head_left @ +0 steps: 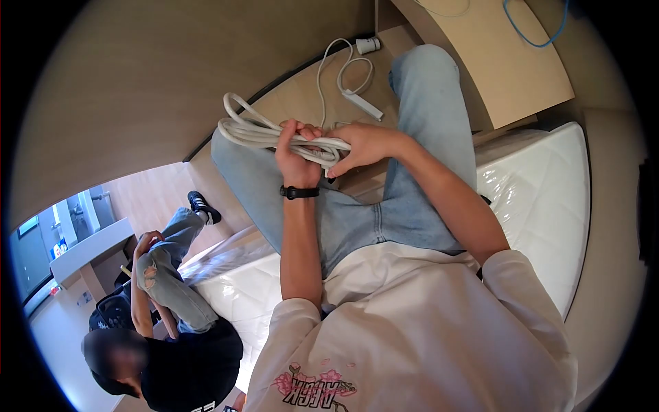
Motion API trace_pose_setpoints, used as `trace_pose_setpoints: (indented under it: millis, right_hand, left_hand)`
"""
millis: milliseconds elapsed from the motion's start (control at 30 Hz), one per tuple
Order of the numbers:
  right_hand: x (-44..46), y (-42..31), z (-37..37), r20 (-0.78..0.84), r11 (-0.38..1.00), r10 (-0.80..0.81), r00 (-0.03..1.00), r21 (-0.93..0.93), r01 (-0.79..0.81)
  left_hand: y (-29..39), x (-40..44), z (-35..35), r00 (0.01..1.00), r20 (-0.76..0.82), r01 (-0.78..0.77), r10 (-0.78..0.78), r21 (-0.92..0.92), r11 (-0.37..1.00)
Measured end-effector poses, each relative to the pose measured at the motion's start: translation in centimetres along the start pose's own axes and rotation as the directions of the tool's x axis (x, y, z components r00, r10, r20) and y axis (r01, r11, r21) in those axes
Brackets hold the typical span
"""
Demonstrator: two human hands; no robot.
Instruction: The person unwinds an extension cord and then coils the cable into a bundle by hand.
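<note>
A bundle of thick white cable (250,134), looped into a long coil, lies across my two hands above my lap. My left hand (300,161), with a black band at the wrist, is closed around the middle of the coil. At the coil's right end my right hand (364,145) grips the loops, its thumb below and fingers partly hidden behind them. Just beyond my hands, a slim white block (362,106) with a thinner white cord (321,75) rests on the wooden surface. Near it is a small white cylindrical object (368,45).
I sit on a plastic-wrapped white mattress (535,199). A wooden panel (171,75) rises at left, and a light wooden board (511,62) with a blue cable (546,42) stands at upper right. Another person (185,357) sits at lower left, near a white desk (93,250).
</note>
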State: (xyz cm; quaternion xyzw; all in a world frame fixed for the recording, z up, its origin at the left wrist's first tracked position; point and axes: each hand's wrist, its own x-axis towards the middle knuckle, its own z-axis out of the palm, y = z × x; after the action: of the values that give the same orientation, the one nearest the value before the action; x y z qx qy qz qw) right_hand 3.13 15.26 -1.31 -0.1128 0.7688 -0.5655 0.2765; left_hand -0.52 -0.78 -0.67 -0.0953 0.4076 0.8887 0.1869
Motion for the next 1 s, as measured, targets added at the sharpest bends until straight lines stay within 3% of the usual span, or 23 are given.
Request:
trace_pose_setpoints:
  millis: [33, 100, 133, 200, 233, 300, 333, 367, 400, 433, 500, 667, 733, 800, 1000]
  right_hand:
    - [-0.1, -0.2, -0.1, 0.001, 1.000, -0.001, 1.000, 0.000, 0.001]
    - [-0.1, -0.7, -0.3, 0.153, 0.974, 0.173, 0.973, 0.121, -0.192]
    - [-0.1, -0.7, -0.3, 0.154, 0.974, 0.171, 0.973, 0.120, -0.190]
    - [-0.1, -0.4, -0.4, 0.157, 0.983, 0.180, 0.971, -0.066, -0.172]
    - [-0.2, -0.2, -0.3, 0.156, 0.983, 0.180, 0.971, -0.065, -0.171]
    - [-0.3, 0.4, -0.1, 0.007, 0.998, -0.025, 1.000, -0.059, 0.025]
    - [-0.1, 0.6, -0.1, 0.007, 0.998, -0.022, 1.000, -0.064, 0.022]
    - [0.3, 0.8, -0.2, -0.156, 0.980, -0.086, 0.984, 0.162, 0.111]
    - [0.4, 0.3, -0.5, -0.324, 0.904, -0.109, 0.940, 0.361, 0.230]
    - [0.3, -0.2, -0.9, -0.318, 0.907, -0.113, 0.941, 0.355, 0.228]
    - [0.0, -1.4, -1.7, -0.646, 0.758, -0.214, 0.733, 0.363, 0.542]
    - [-0.6, -1.4, -1.8, -0.654, 0.872, -0.242, 0.716, 0.177, 0.457]
    - [-0.6, -1.2, -2.0, -0.649, 0.890, -0.257, 0.716, 0.130, 0.437]
    - [-0.7, -1.2, -2.4, -0.650, 0.952, -0.198, 0.734, 0.050, 0.301]
    - [0.1, -0.3, -2.5, -0.688, 0.948, -0.202, 0.698, 0.042, 0.316]
  left_hand:
    - [0.1, -0.2, 0.4, 1.000, -0.024, 0.009, -0.008, 0.004, 1.000]
    - [0.2, -0.3, 0.7, 0.999, -0.049, 0.014, -0.014, 0.008, 1.000]
    - [0.2, -0.3, 0.6, 0.999, -0.035, 0.031, -0.031, 0.004, 1.000]
    - [0.1, -0.1, 0.2, 0.999, -0.022, 0.045, -0.045, 0.002, 0.999]
    - [0.1, 0.0, -0.2, 0.996, 0.041, 0.073, -0.073, 0.007, 0.997]
    - [-0.3, 0.3, -0.4, 0.989, 0.109, 0.101, -0.102, 0.009, 0.995]
    - [-0.6, 0.4, -0.4, 0.994, 0.089, 0.042, -0.060, 0.194, 0.980]
    - [-0.9, 0.4, -0.4, 0.997, 0.075, -0.016, -0.013, 0.372, 0.928]
    - [-2.0, 0.2, 0.0, 0.975, 0.125, -0.220, 0.181, 0.552, 0.804]
    - [-2.4, 0.2, 0.2, 0.974, 0.123, -0.225, 0.188, 0.547, 0.806]
    - [-2.4, -0.2, 0.9, 0.976, 0.122, 0.043, -0.181, 0.705, 0.708]
    - [-3.6, -0.1, 0.8, 0.966, 0.185, -0.015, -0.178, 0.733, 0.680]
    - [-3.5, -0.2, 0.8, 0.973, 0.117, 0.030, -0.200, 0.793, 0.609]
    - [-3.7, -0.4, 0.7, 0.974, 0.106, 0.038, -0.200, 0.793, 0.608]
    - [-4.5, -0.6, 0.5, 0.966, 0.114, 0.027, -0.232, 0.848, 0.529]
